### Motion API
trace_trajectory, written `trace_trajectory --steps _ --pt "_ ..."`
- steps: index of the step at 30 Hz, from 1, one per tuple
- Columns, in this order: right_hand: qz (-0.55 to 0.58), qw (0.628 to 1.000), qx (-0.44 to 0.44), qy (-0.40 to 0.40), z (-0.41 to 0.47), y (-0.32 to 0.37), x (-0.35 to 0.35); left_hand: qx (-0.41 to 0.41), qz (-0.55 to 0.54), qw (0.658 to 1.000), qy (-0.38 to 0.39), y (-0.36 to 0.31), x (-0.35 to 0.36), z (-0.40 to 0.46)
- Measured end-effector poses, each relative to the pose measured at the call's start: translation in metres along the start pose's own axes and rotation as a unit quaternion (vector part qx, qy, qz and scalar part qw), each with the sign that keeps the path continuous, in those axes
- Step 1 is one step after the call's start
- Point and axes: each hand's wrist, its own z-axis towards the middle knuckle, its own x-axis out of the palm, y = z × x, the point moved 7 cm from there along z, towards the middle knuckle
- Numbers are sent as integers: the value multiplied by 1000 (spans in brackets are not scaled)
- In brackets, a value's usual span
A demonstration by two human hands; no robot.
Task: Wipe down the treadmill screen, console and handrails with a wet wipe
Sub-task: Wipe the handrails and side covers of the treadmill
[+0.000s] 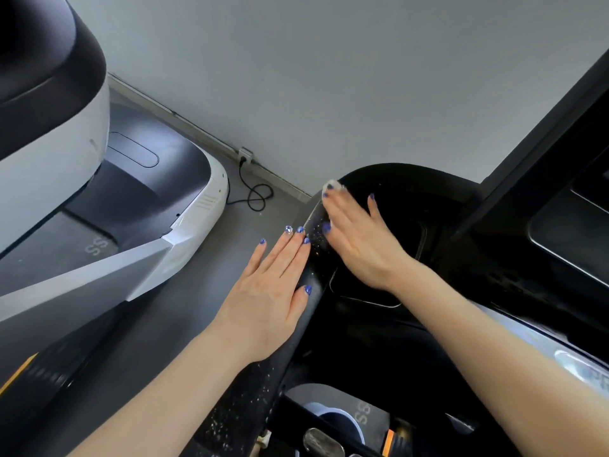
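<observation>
A black treadmill handrail (313, 285) runs from the bottom centre up to a curved black console edge (412, 179); white specks dot its surface. My left hand (270, 291) lies flat against the rail's left side with straight fingers, thumb on the rail. Higher up, my right hand (359, 239) presses a white wet wipe (331, 185) onto the rail's upper bend; only a small bit of the wipe shows past the fingertips. The dark treadmill screen (566, 225) stands at the right edge.
A second treadmill (184, 232), white and dark grey, stands to the left on the grey floor. A black cable (253, 192) loops from a wall socket (245, 156). A cup holder (333, 420) sits below the rail.
</observation>
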Motion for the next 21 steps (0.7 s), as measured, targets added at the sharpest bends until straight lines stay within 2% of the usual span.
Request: trace_trajectory --steps 2,4,7,9,11,13,17,19,21 --pt "22 999 -38 16 -31 8 4 -2 -6 1000 2 0 1 0" --pt "-17 999 -31 35 -23 -7 3 -3 -11 1000 1 1 1 0" --pt "-82 995 49 23 33 -38 -11 0 -5 1000 2 1 0 1" --pt "-79 990 113 38 63 -51 -16 -2 -2 1000 6 0 -1 1" --pt "-66 989 129 38 70 -47 -14 -7 0 1000 13 2 -3 -4" --pt "-41 994 96 28 51 -31 -7 -9 5 1000 13 4 -6 -14" --pt "0 999 -28 30 -39 24 8 -21 -6 1000 8 6 -5 -32" --pt "-6 996 -64 54 -67 35 14 -27 -19 999 3 6 -4 -31" --pt "-44 995 -70 60 -60 26 12 -27 -18 999 0 6 -4 -29"
